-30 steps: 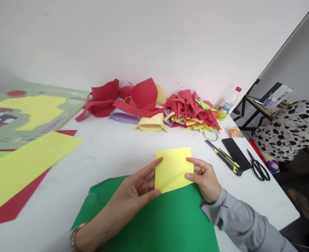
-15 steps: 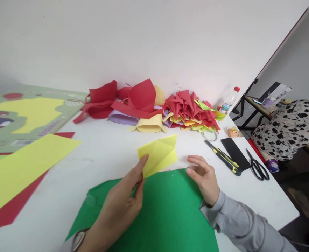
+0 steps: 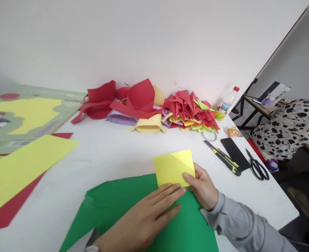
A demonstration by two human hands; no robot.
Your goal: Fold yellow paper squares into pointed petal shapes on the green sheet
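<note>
A small yellow paper square [image 3: 173, 168] is held above the far edge of a green sheet [image 3: 112, 199]. My right hand [image 3: 204, 187] pinches its lower right side, thumb on the front and the other fingers behind. My left hand [image 3: 149, 213] lies low over the green sheet with its fingers stretched out, the fingertips at the paper's lower edge. Whether those fingertips press on the paper is hard to tell.
Folded red shapes [image 3: 185, 105] and red paper rolls [image 3: 141, 96] line the wall. A utility knife [image 3: 222, 157], black phone-like slab [image 3: 234, 153], scissors [image 3: 258, 166] and bottle [image 3: 229, 99] are at right. Long yellow paper [image 3: 25, 164] lies left. A person [image 3: 285, 129] is beyond the table.
The yellow paper has passed from my left hand to my right, moved rightward and now shows a flat square face. My left hand has let go and opened out below it.
</note>
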